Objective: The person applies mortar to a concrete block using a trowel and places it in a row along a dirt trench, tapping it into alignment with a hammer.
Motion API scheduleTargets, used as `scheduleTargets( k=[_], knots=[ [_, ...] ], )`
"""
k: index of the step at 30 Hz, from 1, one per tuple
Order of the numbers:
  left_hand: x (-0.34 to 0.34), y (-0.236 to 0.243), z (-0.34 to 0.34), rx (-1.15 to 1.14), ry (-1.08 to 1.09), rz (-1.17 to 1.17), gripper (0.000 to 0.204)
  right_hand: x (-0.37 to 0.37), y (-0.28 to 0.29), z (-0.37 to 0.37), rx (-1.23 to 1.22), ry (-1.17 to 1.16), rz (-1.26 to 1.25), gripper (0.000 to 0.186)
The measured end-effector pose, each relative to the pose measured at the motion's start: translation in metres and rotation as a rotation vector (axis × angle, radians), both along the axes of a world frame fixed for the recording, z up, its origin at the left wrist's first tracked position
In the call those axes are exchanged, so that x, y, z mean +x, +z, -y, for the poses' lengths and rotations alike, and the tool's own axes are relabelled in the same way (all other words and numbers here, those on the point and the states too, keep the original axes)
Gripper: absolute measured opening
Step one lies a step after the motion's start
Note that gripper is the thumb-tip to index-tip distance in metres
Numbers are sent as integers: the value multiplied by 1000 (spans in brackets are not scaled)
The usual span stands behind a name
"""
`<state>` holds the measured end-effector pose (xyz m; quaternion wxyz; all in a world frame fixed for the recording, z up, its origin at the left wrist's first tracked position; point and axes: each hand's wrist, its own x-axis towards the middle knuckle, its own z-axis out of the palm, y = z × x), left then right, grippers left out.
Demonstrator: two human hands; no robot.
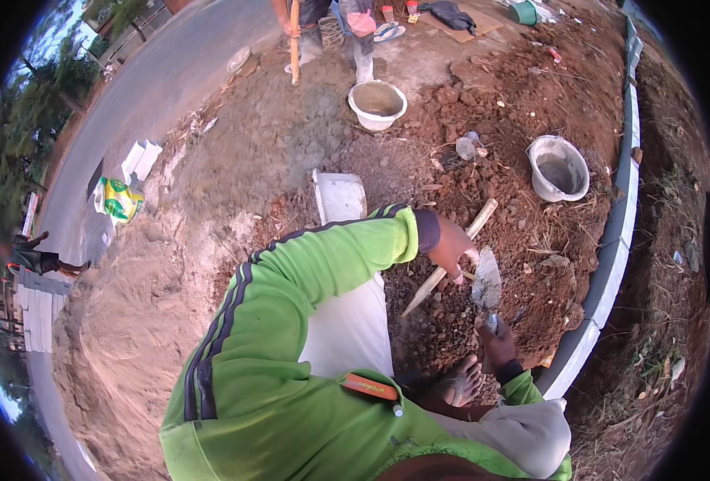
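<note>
My left hand (449,245) reaches over a pale wooden stick (427,291), its fingers bent round the stick's middle. The fingertips sit just beside the blade of a pointed trowel (487,280). How firm that hold is, the hand itself hides. Below it, closed around the trowel's handle, is my right hand (497,346); the blade points up and away from me, with grey mortar smeared on it. Loose red-brown soil lies under both hands, close to my foot (465,378).
A white mortar-coated bucket (559,168) stands right, a white basin (377,104) further off. A kerbstone row (602,280) borders a trench on the right. Left lie a grey slab (340,197) and a sand heap (138,313). Another person (311,40) holds a wooden handle at the top.
</note>
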<state>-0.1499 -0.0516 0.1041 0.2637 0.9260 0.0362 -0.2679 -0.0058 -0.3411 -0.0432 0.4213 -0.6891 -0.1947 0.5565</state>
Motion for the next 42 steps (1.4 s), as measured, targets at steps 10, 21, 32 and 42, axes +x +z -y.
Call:
scheduleTargets(
  k=[10,21,32,42],
  knots=[
    [3,-2,-7,-63,17,-59,79,4,6,-3,79,9,55,17],
    [6,-13,-8,-9,22,-68,75,5,7,-7,71,-96,-43,21],
    [10,-14,-11,-26,18,-114,76,4,12,-5,75,-78,-57,18],
    [18,-43,-23,-63,73,-147,81,-5,10,-4,63,-95,-108,16]
  ],
)
